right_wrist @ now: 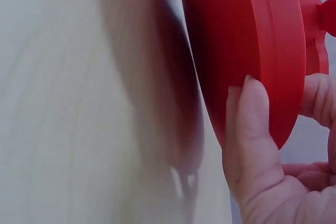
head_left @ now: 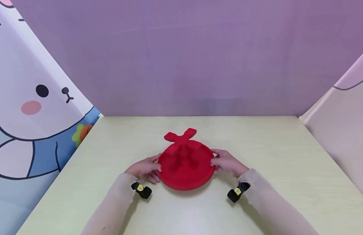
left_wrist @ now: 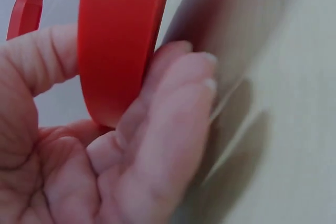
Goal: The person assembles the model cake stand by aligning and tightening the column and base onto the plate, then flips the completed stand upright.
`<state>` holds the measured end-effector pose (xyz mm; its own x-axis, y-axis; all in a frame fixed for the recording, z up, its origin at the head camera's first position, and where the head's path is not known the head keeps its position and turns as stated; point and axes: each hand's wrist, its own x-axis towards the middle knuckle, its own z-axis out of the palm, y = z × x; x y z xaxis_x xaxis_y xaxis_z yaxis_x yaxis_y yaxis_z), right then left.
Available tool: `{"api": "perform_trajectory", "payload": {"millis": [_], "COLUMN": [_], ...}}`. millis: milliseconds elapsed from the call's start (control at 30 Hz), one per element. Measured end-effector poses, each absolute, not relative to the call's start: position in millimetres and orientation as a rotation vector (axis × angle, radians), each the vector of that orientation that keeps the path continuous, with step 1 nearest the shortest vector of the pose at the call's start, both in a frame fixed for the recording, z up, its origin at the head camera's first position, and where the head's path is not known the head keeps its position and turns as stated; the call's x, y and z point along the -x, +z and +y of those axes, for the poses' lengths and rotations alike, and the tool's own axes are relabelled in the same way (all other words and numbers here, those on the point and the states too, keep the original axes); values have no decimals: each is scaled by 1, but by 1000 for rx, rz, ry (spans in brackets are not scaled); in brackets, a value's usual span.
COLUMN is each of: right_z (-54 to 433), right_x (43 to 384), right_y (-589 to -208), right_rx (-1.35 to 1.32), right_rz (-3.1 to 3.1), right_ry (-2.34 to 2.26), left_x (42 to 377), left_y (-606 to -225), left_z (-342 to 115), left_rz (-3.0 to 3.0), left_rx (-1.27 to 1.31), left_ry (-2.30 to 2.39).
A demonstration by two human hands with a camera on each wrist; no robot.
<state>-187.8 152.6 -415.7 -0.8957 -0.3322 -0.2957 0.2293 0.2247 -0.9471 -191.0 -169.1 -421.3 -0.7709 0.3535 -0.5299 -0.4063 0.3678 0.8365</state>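
A red round dish (head_left: 184, 181) with a low raised rim is between both hands, near the middle of the table. From its centre rises a red post with a cross-shaped top (head_left: 181, 138). On the left side, my left hand (head_left: 144, 168) grips the rim, thumb on the inner side and fingers (left_wrist: 173, 114) beneath. My right hand (head_left: 228, 162) holds the opposite rim the same way, with fingers (right_wrist: 252, 114) against the underside. Both wrist views show a gap between the dish's underside and the table, with a shadow below. The post's foot is hard to make out.
The pale wooden table (head_left: 81, 195) ends at a purple backdrop (head_left: 199, 58). A cartoon-printed cloth (head_left: 28, 130) hangs on the left, and a pale cloth (head_left: 346, 130) on the right. Black wrist cameras are strapped to both wrists.
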Motion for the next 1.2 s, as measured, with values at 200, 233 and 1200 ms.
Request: {"api": "perform_trajectory", "payload": {"millis": [200, 233, 1200], "right_z": [155, 156, 173], "right_x": [182, 181, 156], "right_y": [-414, -414, -403], "right_rx": [127, 135, 205], "right_rz": [2012, 2000, 1801], "right_ry": [-1765, -1773, -2055], "left_x": [184, 183, 166], "left_y": [-422, -422, -406], "left_z": [-172, -172, -154], "left_rz": [1901, 1886, 1424], "left_rx": [36, 34, 69], "left_ry": [1578, 1599, 2202]}}
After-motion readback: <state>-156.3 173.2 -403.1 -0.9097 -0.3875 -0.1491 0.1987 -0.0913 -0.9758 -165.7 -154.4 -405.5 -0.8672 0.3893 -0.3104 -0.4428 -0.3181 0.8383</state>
